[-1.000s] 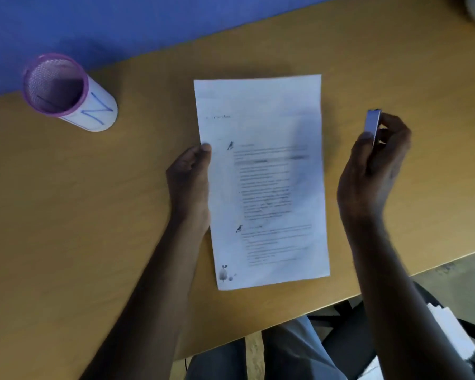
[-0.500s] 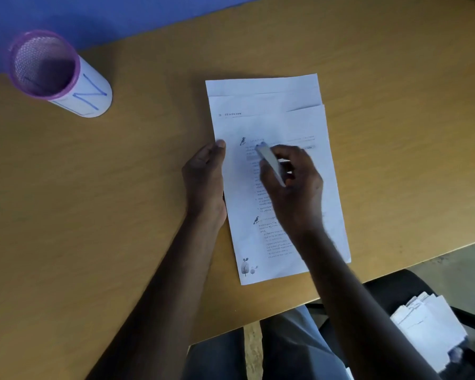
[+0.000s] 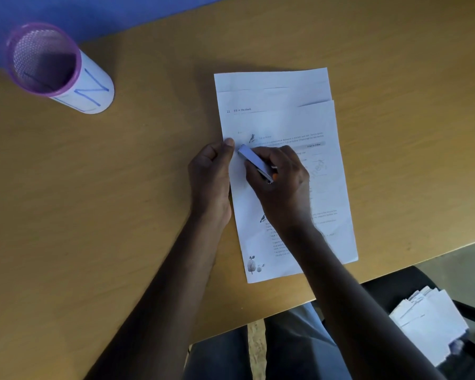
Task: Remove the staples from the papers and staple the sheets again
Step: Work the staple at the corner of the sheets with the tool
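Note:
A few printed sheets [image 3: 307, 124] lie on the wooden table [image 3: 121, 201], fanned so that the lower sheets stick out at the top. My left hand [image 3: 211, 176] rests on the left edge of the sheets, its thumb pressing on the paper. My right hand [image 3: 280, 185] grips a small silver stapler [image 3: 254, 163], laid slantwise over the top sheet. The stapler's nose points at the left margin, right beside my left thumb. No staple is visible in the sheets.
A purple mesh pen cup [image 3: 52, 67] with a white label stands at the far left by the blue wall. A stack of white papers [image 3: 428, 322] lies on a dark chair at the lower right, below the table's front edge.
My right hand brought the stapler from the right of the sheets onto their left margin. The top sheet slid down and bared the sheets below. My left hand stayed on the edge.

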`<action>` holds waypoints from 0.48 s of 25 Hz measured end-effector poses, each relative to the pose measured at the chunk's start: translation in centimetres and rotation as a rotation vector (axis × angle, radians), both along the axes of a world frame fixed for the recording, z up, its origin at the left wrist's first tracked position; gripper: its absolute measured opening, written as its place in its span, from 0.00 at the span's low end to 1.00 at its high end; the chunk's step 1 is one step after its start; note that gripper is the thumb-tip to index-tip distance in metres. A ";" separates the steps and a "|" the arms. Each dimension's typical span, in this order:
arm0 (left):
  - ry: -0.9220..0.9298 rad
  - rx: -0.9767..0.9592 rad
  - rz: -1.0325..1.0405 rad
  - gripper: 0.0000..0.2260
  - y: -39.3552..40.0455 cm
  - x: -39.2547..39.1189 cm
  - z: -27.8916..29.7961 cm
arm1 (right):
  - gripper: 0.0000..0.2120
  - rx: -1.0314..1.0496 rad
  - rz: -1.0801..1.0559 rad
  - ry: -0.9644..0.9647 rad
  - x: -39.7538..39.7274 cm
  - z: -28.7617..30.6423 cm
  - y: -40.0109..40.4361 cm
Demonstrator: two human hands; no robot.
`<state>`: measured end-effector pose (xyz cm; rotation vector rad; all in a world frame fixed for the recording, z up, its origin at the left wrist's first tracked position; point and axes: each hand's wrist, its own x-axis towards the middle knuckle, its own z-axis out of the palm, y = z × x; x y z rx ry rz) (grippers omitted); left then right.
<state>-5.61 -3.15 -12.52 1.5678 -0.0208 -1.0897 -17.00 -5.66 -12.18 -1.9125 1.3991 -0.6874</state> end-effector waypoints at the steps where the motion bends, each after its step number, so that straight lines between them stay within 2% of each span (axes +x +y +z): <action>1: -0.001 0.003 0.001 0.08 0.0 0.0 0.1 | 0.11 0.004 -0.002 -0.002 0.1 0.1 0.0; 6: 0.013 -0.001 0.016 0.13 -0.2 -0.1 0.4 | 0.12 0.003 -0.002 0.019 0.5 0.4 0.0; 12: 0.016 0.016 0.027 0.10 -0.3 -0.1 0.2 | 0.12 -0.030 -0.023 0.056 0.8 0.0 0.6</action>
